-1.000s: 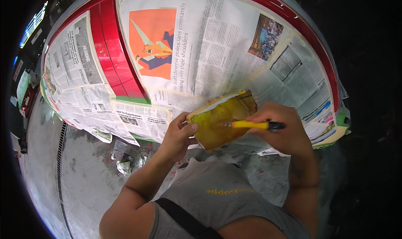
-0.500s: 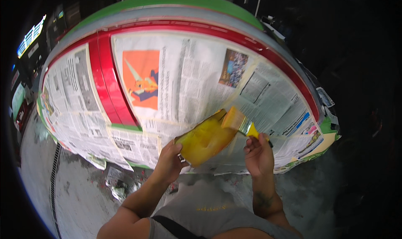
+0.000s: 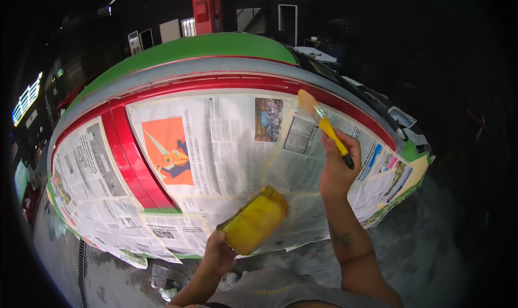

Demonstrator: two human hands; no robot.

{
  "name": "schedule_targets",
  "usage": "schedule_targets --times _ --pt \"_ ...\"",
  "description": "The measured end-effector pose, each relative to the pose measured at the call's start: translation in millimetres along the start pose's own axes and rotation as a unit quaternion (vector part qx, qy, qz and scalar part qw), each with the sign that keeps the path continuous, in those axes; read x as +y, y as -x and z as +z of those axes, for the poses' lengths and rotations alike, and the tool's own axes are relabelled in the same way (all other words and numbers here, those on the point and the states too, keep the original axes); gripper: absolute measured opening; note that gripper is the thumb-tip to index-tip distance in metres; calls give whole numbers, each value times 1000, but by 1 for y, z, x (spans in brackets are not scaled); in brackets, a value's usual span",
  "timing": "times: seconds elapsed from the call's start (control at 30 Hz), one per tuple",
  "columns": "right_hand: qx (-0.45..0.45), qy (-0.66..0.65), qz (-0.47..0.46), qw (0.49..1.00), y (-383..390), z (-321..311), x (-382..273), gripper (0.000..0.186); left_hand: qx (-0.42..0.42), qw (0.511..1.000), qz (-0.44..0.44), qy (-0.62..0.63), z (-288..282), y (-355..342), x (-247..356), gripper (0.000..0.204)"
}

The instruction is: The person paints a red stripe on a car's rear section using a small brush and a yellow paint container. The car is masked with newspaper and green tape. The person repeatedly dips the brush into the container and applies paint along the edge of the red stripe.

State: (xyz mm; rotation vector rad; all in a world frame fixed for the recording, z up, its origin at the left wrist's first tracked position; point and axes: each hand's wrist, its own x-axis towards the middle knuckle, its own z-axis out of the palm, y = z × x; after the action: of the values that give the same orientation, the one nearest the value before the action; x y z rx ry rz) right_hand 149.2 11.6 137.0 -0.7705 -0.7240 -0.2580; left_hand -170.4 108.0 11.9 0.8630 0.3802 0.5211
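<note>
My right hand is closed round the yellow handle of a flat paintbrush. Its pale bristles point up and to the left, at the lower edge of the car's red trim strip; whether they touch it I cannot tell. Held low in my left hand is a yellow, open-topped container, tilted, with its near corner in my grip. What is inside it I cannot make out. Behind both hands, newspaper taped in sheets covers the side windows and doors of the car.
The car's roof is green, with a grey band below it. A red upright post stands beyond. Crumpled sheeting lies on the concrete floor near a drain grating. White papers rest toward the car's right end.
The brush has left the container and risen up and away to the red trim. The container sits lower in view, and the view has tilted up, showing more of the roof.
</note>
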Motion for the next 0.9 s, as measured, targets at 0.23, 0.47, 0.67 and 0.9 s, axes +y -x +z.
schedule_targets --times 0.23,0.47,0.67,0.9 --pt "-103 342 -332 873 -21 46 43 27 -39 998 -44 -26 -51 11 28 101" --pt "-105 388 -308 862 -13 69 67 31 -73 996 -47 -3 -79 4 44 96" --pt "-80 384 -332 858 -13 76 55 30 -92 995 -41 -1 -91 -3 47 95" --pt "-103 379 -277 877 -24 75 40 27 -87 995 -41 3 -84 -4 44 98"
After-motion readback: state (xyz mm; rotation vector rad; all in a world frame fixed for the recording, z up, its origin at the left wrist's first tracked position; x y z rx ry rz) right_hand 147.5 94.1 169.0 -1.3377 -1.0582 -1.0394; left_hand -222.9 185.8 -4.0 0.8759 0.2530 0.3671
